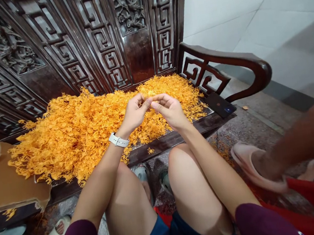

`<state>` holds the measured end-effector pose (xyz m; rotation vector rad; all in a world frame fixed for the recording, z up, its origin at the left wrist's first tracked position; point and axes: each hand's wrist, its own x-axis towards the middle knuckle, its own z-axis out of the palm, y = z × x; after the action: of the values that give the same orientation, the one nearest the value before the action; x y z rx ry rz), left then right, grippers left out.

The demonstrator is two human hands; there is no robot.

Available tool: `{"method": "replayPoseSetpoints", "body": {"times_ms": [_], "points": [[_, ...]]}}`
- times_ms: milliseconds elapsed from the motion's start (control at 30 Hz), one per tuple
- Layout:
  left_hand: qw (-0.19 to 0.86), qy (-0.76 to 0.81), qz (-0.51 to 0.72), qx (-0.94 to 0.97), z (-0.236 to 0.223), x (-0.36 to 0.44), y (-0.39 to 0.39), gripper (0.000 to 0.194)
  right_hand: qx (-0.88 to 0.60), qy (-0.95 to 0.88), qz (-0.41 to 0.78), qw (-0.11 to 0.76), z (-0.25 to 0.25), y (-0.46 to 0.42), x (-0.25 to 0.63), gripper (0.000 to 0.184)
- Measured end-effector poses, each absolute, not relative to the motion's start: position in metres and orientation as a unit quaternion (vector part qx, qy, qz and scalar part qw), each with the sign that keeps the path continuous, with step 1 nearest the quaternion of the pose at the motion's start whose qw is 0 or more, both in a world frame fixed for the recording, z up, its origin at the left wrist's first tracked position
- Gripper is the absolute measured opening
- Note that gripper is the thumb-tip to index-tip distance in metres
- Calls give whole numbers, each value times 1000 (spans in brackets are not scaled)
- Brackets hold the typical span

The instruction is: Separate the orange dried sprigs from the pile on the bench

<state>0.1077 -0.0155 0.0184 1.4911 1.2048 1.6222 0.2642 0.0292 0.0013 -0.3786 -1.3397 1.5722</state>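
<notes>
A wide heap of orange, thin-branched pieces [71,134] covers much of the dark wooden bench seat. Over the heap, my left hand [136,111] and my right hand [170,110] meet at the fingertips. Both are closed in a pinch, thumbs toward each other. Whatever lies between the fingers is too small to make out against the orange behind it. A white watch [119,139] is on my left wrist. One loose orange piece [150,150] lies near the seat's front edge, just below my hands.
The carved bench back [139,55] rises behind the heap, with a curved armrest [241,63] at right. A dark phone [219,104] lies beneath it. Cardboard [15,188] sits at left. Other people's feet show: a pink shoe [251,160] at right, a pale clog [55,233] at left.
</notes>
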Motion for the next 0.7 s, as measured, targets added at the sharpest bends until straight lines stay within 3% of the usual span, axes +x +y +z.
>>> {"method": "replayPoseSetpoints", "body": {"times_ms": [333, 467, 700], "points": [[514, 388, 630, 434, 30, 124, -21, 33, -105, -496, 743, 436, 8, 25, 267, 37], [544, 395, 640, 373, 35, 132, -23, 27, -78, -478, 760, 432, 9, 25, 268, 39], [557, 345, 666, 358, 38, 140, -23, 39, -53, -486, 769, 411, 7, 29, 275, 42]]}}
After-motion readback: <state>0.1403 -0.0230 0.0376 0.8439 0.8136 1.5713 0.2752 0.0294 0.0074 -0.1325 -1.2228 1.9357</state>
